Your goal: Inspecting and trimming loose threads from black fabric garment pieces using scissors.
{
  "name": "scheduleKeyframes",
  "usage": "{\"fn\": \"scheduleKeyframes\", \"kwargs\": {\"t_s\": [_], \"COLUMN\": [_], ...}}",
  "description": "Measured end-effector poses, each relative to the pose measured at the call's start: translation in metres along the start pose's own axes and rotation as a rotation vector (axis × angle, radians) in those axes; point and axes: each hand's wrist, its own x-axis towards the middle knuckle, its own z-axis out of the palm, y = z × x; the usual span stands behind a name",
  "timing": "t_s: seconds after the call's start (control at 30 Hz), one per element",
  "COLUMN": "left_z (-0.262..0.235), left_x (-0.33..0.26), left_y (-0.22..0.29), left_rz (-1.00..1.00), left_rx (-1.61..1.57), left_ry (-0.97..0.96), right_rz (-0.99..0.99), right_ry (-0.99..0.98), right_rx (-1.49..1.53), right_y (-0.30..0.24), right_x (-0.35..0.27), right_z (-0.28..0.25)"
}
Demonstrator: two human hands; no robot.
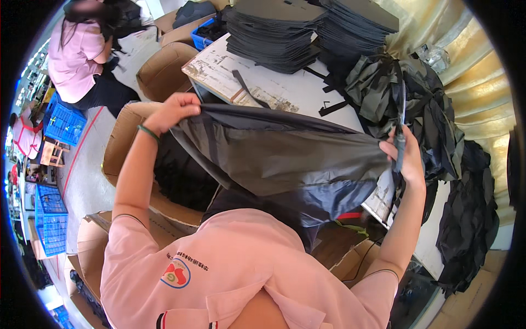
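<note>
A dark grey, slightly shiny fabric piece [296, 156] is stretched across in front of me, over the table's near side, its lower part sagging in folds. My left hand [173, 113] pinches its upper left corner, fingers closed. At the other end my right hand [410, 156] is closed on the right edge, with a dark narrow strip [399, 147] running between thumb and fingers. Just beyond that hand lies a heap of crumpled dark olive and black fabric [378, 82] on the white worktable [279, 93].
Tall stacks of flat black panels [274, 38] stand at the table's far side. An open cardboard box [123, 145] holding black pieces is on my left. More black fabric [468, 219] hangs at the right. A seated person in pink [76, 49] is at far left, near blue crates [63, 120].
</note>
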Motion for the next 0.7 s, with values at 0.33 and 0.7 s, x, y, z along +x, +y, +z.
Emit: {"fn": "scheduleKeyframes", "kwargs": {"t_s": [0.33,0.7], "left_z": [0.088,0.138], "left_x": [0.109,0.16], "left_y": [0.02,-0.016], "left_rz": [0.386,0.392], "left_rx": [0.476,1.005], "left_ry": [0.035,-0.034], "right_rz": [0.17,0.216], "right_ry": [0.249,0.235], "right_rx": [0.007,-0.007], "right_y": [0.046,0.108], "right_x": [-0.051,-0.068], "right_z": [-0.009,-0.018]}}
